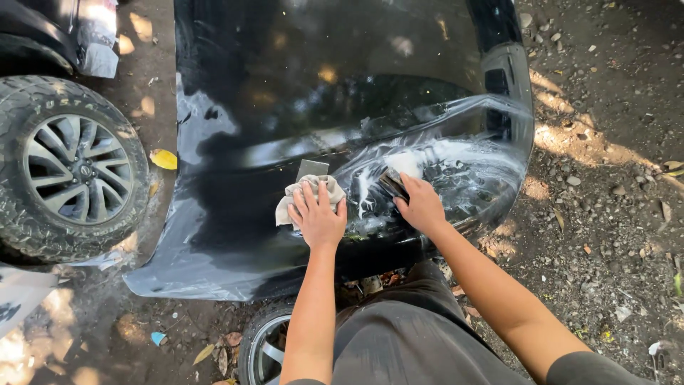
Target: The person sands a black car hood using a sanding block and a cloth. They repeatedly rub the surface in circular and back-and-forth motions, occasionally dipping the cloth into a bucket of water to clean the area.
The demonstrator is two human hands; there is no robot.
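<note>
- Black car body panel (285,93) filled most of the view, glossy, lying over dirt ground (605,214); its lower right part was smeared with white foamy water (456,160).
- Car wheel (68,167) with a chunky tyre and grey spoked rim stood at the left edge, well apart from both hands.
- Second wheel (263,346) showed partly at the bottom, under the panel's near edge, just beside the person's dark trousers (406,335).
- Left hand (318,214) lay flat, palm down, fingers spread, pressing a crumpled beige rag (296,194) on the panel; the rag stuck out past the fingertips up and to the left.
- Right hand (420,205) sat just right of the left one, in the wet patch, fingers together and curled over a small dark sanding block (393,182), gripping it against the panel; only the block's upper left end showed.
- Small grey square patch (312,169) lay on the panel, touching the rag's top edge.
- Yellow leaf (164,159) lay on the ground between the left wheel and the panel.
- Stones and dry leaves were scattered over the ground on the right.
</note>
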